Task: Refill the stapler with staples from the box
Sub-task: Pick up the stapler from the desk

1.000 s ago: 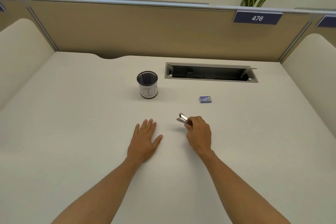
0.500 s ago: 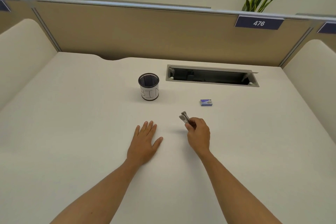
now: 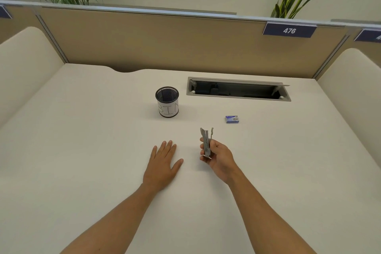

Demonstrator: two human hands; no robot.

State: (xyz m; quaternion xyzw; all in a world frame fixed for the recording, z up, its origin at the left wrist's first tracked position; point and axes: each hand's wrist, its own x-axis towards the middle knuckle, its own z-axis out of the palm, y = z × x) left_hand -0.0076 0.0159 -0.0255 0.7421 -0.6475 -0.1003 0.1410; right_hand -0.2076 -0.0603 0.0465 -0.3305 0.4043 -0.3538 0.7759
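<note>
Lifted and turned upright since before, the stapler (image 3: 206,142) sits gripped in my right hand (image 3: 219,156) at frame centre; my left hand (image 3: 162,163) lies flat, fingers spread

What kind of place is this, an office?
Most likely an open-plan office cubicle: tan partition panels wall in the desk, a numbered plate reading 476 marks the seat, and a cable tray is cut into the desktop.

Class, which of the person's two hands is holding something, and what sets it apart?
The right hand, gripping the grey metal stapler; the left hand lies flat and empty on the desk.
</note>
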